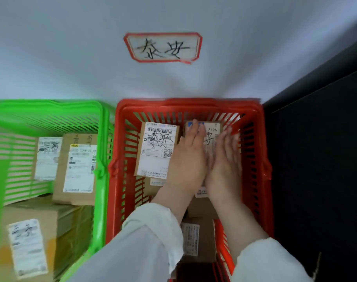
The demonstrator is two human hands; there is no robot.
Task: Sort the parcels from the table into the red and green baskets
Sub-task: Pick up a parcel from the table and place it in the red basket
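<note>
Both my hands reach down into the red basket. My left hand and my right hand lie with straight fingers on a small cardboard parcel at the basket's far right; most of it is hidden under them. To its left lies a second parcel with a white label and black handwriting. More parcels lie lower in the basket under my arms. The green basket stands to the left and holds several labelled cardboard parcels.
A white wall rises behind both baskets, with a red-framed handwritten sign above the red basket. A dark panel borders the red basket on the right. The table is out of view.
</note>
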